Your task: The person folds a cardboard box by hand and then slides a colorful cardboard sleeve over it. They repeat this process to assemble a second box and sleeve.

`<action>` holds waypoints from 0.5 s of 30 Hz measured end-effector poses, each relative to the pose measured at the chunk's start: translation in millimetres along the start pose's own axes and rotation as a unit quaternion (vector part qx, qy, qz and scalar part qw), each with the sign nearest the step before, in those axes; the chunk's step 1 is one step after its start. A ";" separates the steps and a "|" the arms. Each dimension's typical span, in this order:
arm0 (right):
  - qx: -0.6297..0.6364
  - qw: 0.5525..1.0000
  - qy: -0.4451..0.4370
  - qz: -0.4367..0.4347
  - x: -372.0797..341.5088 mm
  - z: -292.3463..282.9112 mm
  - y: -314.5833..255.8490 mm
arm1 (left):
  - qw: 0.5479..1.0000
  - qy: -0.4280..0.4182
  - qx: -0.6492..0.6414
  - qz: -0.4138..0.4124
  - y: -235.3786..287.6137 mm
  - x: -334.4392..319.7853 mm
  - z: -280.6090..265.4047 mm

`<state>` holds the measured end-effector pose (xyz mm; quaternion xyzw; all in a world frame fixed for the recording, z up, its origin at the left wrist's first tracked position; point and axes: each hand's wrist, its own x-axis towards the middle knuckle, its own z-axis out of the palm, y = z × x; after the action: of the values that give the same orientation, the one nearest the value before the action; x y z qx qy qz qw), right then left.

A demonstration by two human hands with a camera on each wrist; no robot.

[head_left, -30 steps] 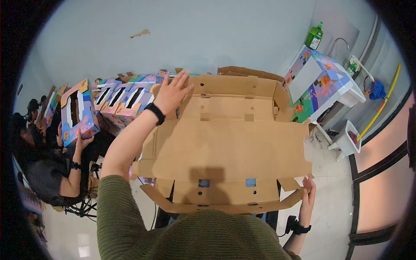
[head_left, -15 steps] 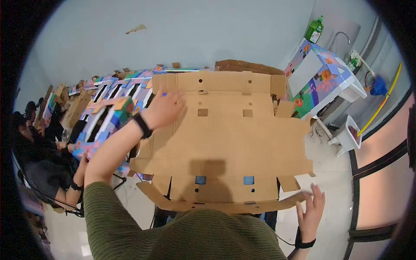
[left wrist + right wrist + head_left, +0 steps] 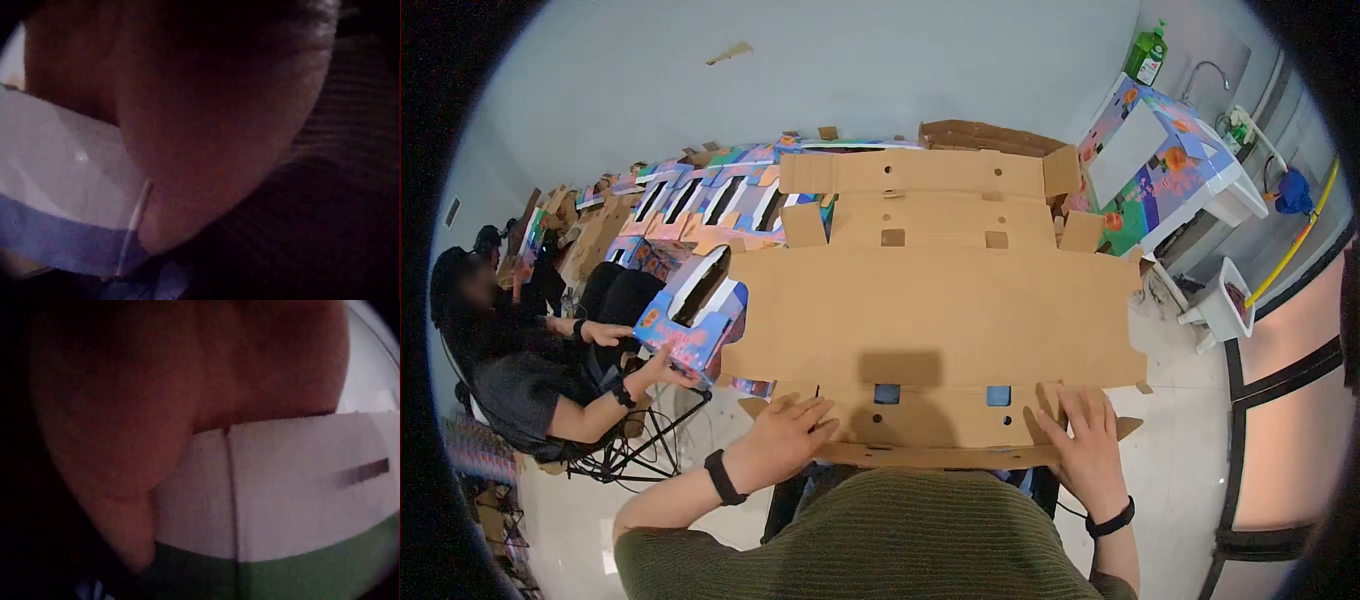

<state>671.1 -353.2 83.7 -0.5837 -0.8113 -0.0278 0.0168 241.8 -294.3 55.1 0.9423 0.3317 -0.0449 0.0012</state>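
Note:
A large unfolded cardboard sheet (image 3: 940,310), plain brown on its upper side, lies in front of me with its far flaps spread out. My left hand (image 3: 775,450) rests on the near left corner of its near flap, fingers spread. At the near right corner my right hand (image 3: 1090,455) touches the flap with nearly straight fingers. The left wrist view has the white and blue printed side (image 3: 69,169) of the cardboard beside my palm. White and green print (image 3: 300,500) shows beside my right palm in the right wrist view.
At the left a seated person (image 3: 530,370) holds a printed box (image 3: 690,320). Several similar boxes (image 3: 710,205) stand in a row behind. Back right are another printed box (image 3: 1155,170), a green bottle (image 3: 1147,55) and a white basin (image 3: 1225,305).
My left hand has come from the far left side of the sheet to its near left corner. My right hand has moved inward onto the near flap. The far left flaps now lie spread outward.

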 end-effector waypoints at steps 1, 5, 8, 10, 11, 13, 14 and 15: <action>-0.014 1.000 0.012 -0.001 0.5 1.5 0.9 | 0.999 0.038 0.010 -0.006 1.3 -0.4 4.3; 0.041 0.995 -0.095 -0.016 -4.9 12.6 13.0 | 0.994 -0.068 -0.086 -0.007 -7.8 -0.5 -2.9; 0.068 0.993 -0.101 -0.005 -2.0 -24.3 15.1 | 0.996 -0.021 -0.071 -0.047 -17.0 1.7 -52.7; 0.062 0.996 -0.068 0.022 -3.7 -46.9 15.0 | 0.995 0.039 -0.040 -0.083 -17.0 6.9 -97.4; 0.057 0.997 -0.047 0.022 -2.1 -65.8 11.1 | 0.993 0.078 -0.010 -0.085 -15.7 7.7 -111.9; 0.038 0.998 0.023 0.042 -1.9 -83.9 13.5 | 0.982 0.159 0.050 -0.089 -14.3 11.7 -134.0; 0.027 0.997 0.059 0.052 -0.8 -91.2 15.3 | 0.978 0.180 0.069 -0.081 -15.3 14.5 -143.4; -0.018 0.994 0.097 0.038 2.6 -98.3 17.0 | 0.973 0.201 0.088 -0.073 -17.4 17.6 -152.2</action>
<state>685.8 -351.7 182.4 -0.6086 -0.7827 -0.0983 0.0856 257.4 -264.8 205.7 0.9018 0.3876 0.1162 -0.1515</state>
